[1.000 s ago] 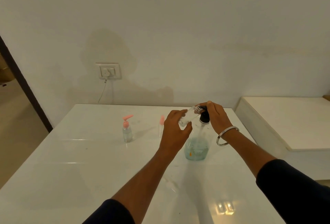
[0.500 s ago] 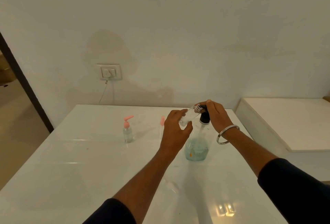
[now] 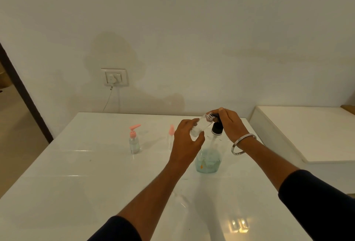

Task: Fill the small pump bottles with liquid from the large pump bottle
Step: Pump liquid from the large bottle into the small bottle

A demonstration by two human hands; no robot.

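Landmark: the large bottle [image 3: 208,159], clear, standing upright on the white table [image 3: 76,183], with pale blue liquid in its lower part and a black pump [image 3: 217,128] on top.
Left hand [image 3: 185,144]: just left of the large bottle and above table level; fingers and thumb curl round the base of an open small bottle [image 3: 201,126].
Open small bottle: clear, without a cap, tilted so that its threaded mouth points up and to the right, reaching the black pump; a little pale liquid shows near its base.
Right hand [image 3: 229,123]: directly above the large bottle, lying over the black pump; its fingers curve down over the pump head, and the fingertips reach the mouth of the open small bottle. Whether the fingers press or only rest there cannot be told.
Bangle [image 3: 243,143]: 1 silver ring on the right wrist, just right of the large bottle's neck.
Capped small bottle [image 3: 134,140]: well to the left of the large bottle, upright on the table, with a pink pump and pale liquid inside.
Pink pump part [image 3: 171,131]: between the capped small bottle and the large bottle, partly hidden behind the left hand; what it stands on cannot be told.
Socket [image 3: 114,77]: on the wall behind and to the left of the large bottle, with a plug and a white cable hanging down.
Low white surface [image 3: 307,133]: right of the large bottle, beside the table.
Sleeves: dark, on both forearms.
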